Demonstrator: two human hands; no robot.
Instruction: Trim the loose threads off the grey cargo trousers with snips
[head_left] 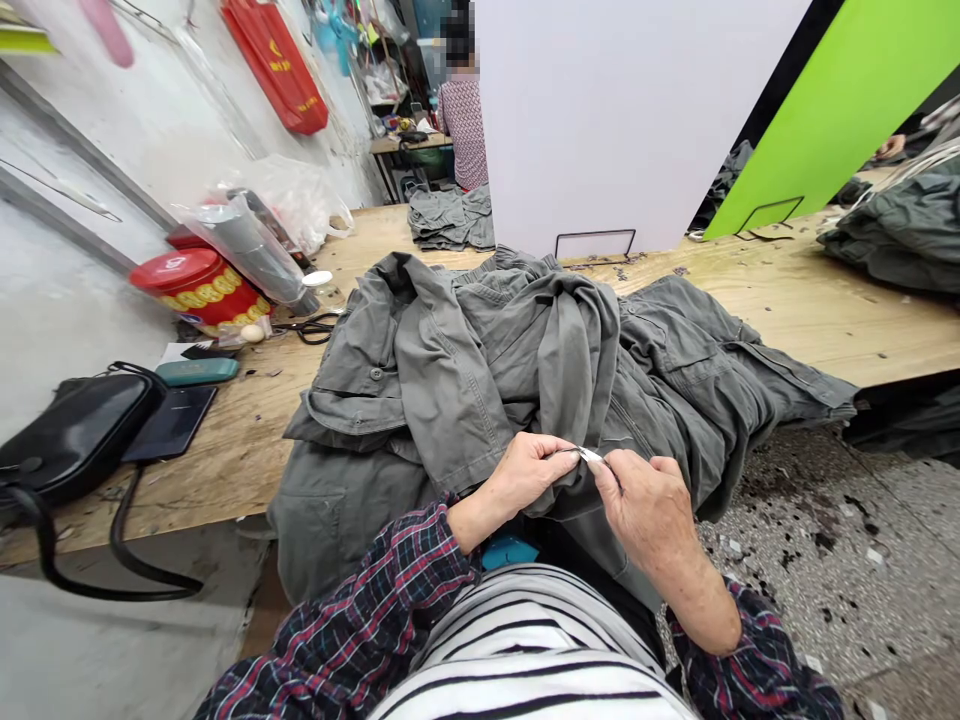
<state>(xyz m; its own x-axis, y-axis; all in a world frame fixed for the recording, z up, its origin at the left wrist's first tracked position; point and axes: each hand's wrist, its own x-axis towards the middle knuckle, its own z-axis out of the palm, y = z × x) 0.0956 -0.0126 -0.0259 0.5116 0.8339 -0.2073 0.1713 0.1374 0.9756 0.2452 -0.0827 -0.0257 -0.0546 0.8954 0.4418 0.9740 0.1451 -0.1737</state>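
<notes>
Plywood counter (787, 320) runs the length of this cramped workroom, and at its near edge a person in plaid sleeves (360, 590) bends over a heap of olive-grey cargo clothing (480, 400), which sits in the middle of the frame. Both grips are closed: the left hand (525, 478) clenches a fold of that cloth between thumb and fingers, while the right hand (645, 510) pinches a small bright metal blade (590, 456), perhaps thread snips, though the fingers hide most of it. Its tip sits just beside the left fingers, right at the fold. That is where trouble could come: one slip of the point could nick the cloth or jab those fingers, and the heap, hanging over the counter's near edge, could drag the fold loose if it slid. Further out I count one pair of black-handled scissors (307, 328), one red tin (199, 287), one teal case (196, 371), one dark tablet (171, 422) and one black shoulder bag (75, 430), all toward the left of the frame. Two more heaps of the same cloth lie on the counter: a folded heap (450, 218) at the far end and a bulkier heap (900, 235) at the right edge. Upper centre, one co-worker (463, 120) stands at a far table, and dark scraps speckle the concrete floor (817, 540) at lower right.
</notes>
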